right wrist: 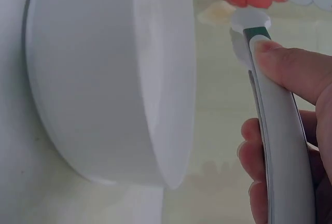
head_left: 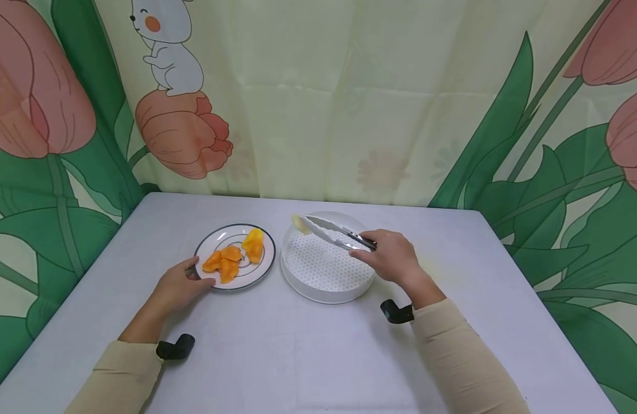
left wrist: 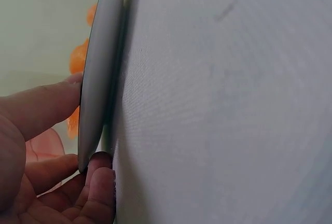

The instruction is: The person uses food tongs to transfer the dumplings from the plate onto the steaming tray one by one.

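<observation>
1. Two hands flank the white basket (head_left: 323,264): the right hand (head_left: 393,256) sits by its right rim, the left hand (head_left: 179,284) well apart to its left
2. We see the right fingers clamped round the tongs (right wrist: 275,115), thumb on one arm, the other fingers curled about the opposite arm
3. The long axis of the tongs slants from that hand over the basket, aiming at its far left rim
4. At the tips we find a pale yellow piece (head_left: 299,224), raised above the basket and not touching it; how firmly the tips pinch it we cannot tell
5. The next move, we judge, turns on this line: the piece lies leftward from the right fingers, near the basket's far left rim, and the right hand is much the nearer to the basket
6. Just left of the basket lies the plate (head_left: 222,237), bearing orange pieces (head_left: 227,265); the left thumb and fingers pinch its edge, on the side away from the basket
</observation>
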A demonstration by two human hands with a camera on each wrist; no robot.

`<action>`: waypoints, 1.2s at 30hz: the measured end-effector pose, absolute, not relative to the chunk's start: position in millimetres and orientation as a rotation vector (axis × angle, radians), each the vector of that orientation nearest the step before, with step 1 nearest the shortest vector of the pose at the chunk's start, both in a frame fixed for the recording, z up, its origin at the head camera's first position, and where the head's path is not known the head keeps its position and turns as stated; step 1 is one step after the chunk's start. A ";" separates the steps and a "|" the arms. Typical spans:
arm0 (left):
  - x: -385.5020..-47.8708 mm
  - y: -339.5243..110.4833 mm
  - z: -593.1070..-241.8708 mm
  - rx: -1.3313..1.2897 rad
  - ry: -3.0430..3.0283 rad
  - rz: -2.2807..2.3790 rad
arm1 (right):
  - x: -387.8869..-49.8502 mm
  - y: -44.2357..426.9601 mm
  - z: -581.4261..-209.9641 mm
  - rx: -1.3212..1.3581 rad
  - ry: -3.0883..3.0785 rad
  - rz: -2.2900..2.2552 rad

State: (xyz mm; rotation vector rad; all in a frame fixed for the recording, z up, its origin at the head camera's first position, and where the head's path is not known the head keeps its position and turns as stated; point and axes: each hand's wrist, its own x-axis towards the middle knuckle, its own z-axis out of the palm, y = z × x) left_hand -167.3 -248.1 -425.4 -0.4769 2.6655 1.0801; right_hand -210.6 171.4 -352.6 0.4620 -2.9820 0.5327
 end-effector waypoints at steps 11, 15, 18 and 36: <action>-169.8 -246.9 -424.7 -0.563 2.605 1.102 | -215.4 190.8 -364.1 0.295 -3.029 0.545; -169.0 -247.0 -424.6 -0.554 2.607 1.100 | -217.6 195.8 -369.7 0.257 -3.027 0.554; -168.5 -246.4 -423.7 -0.552 2.612 1.103 | -219.5 198.7 -373.6 0.224 -3.030 0.567; -168.7 -246.0 -426.3 -0.561 2.640 1.092 | -223.3 203.5 -383.0 0.073 -3.093 0.602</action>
